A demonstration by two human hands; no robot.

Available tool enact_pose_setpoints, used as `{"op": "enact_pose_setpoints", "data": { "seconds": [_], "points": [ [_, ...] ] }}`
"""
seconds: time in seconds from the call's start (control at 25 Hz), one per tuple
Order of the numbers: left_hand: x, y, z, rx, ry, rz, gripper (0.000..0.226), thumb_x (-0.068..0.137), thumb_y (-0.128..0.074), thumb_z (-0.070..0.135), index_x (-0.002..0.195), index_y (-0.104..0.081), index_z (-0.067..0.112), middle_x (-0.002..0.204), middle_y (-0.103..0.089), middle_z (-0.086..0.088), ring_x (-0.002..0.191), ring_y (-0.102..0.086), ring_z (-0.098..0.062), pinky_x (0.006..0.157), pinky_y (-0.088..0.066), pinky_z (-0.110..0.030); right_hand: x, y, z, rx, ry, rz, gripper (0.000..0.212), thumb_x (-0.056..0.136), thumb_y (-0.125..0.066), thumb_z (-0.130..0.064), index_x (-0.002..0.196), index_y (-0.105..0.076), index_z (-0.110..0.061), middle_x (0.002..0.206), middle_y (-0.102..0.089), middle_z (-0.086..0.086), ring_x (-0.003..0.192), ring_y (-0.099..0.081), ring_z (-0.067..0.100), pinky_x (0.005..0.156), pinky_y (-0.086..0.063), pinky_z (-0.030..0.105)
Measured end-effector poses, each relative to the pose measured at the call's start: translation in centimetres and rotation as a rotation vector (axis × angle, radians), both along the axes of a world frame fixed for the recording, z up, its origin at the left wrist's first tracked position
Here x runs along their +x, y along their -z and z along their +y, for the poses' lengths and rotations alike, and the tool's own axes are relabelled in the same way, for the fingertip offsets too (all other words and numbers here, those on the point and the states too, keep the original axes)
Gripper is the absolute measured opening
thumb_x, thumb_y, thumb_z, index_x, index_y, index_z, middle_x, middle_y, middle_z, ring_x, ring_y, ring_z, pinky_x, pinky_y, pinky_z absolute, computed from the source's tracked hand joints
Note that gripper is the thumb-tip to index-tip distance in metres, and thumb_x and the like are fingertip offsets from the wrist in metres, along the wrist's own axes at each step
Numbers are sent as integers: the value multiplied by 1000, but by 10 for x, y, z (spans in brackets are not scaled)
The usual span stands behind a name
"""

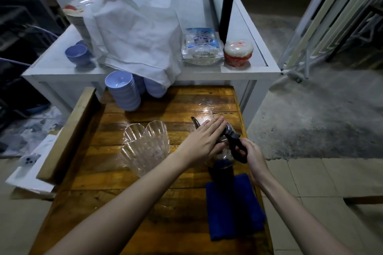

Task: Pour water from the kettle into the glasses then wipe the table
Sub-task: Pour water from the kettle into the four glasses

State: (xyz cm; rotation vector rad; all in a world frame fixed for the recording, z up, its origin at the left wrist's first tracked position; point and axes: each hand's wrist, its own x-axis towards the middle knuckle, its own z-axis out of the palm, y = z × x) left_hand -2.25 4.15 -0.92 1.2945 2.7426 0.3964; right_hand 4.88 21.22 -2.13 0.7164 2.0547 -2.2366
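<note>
A steel kettle (pixel 222 156) with a black handle stands on the wooden table (pixel 170 192), its spout pointing to the far left. My right hand (pixel 251 156) grips the black handle. My left hand (pixel 204 139) lies flat on the kettle's lid, fingers straight and together. Left of the kettle stand three clear ribbed glasses (pixel 145 147) close together, the nearest one largest in view. A folded blue cloth (pixel 234 207) lies on the table just in front of the kettle, near the right edge.
Stacks of pale blue bowls (pixel 124 91) stand at the table's far end. Behind is a white counter (pixel 244 72) with a white cloth-covered pile (pixel 136 33), plates, a plastic packet and a red-and-white tub (pixel 238 53). A wooden bench (pixel 68 134) runs along the left.
</note>
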Motion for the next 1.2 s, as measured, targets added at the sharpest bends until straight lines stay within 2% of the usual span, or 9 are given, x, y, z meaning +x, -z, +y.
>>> {"op": "enact_pose_setpoints", "data": {
  "seconds": [0.12,0.28,0.44,0.52,0.72,0.92,1.2],
  "points": [
    [15,-14,-19,56,-36,14,66,100,-19,46,153,-4,11,162,-1,-8,149,6,-16,119,9,-27,10,-18,-17,24,-26,25,29,102,-41,-19,89,-67,-18,84,-64,-3,77,-58,5,62,-47,18],
    [34,-22,-39,140,-67,34,60,103,-23,39,153,-9,10,162,-6,-9,149,2,-17,121,5,-30,21,-41,-37,83,-82,45,31,102,-39,-19,85,-66,-18,84,-62,1,78,-56,10,67,-45,24],
    [53,-24,-55,211,-103,46,60,103,-25,38,153,-9,9,162,-6,-9,149,3,-15,118,10,-22,33,-58,-51,133,-107,53,32,102,-41,-20,80,-64,-15,78,-62,0,74,-55,9,55,-47,11],
    [61,-26,-61,246,-107,35,59,103,-25,37,153,-9,9,162,-6,-9,149,4,-13,118,11,-21,38,-63,-56,165,-120,43,33,102,-41,-21,79,-64,-17,77,-61,-1,72,-54,9,53,-45,9],
    [74,-25,-75,285,-147,-8,59,103,-27,35,153,-10,9,162,-6,-9,149,4,-13,119,9,-23,45,-64,-70,206,-160,26,33,102,-42,-22,79,-64,-15,77,-61,0,74,-54,11,63,-43,21],
    [80,-23,-89,289,-138,-38,59,104,-28,34,153,-7,9,162,-3,-8,148,7,-11,118,11,-21,49,-68,-81,223,-169,27,34,102,-42,-19,76,-63,-14,75,-61,-1,71,-56,8,56,-45,12],
    [82,-27,-95,296,-122,-118,60,104,-28,33,153,-3,9,162,1,-8,147,11,-10,117,12,-19,50,-72,-87,249,-153,29,33,101,-44,-18,75,-64,-13,76,-60,2,74,-54,10,65,-44,22]
  ]
}}
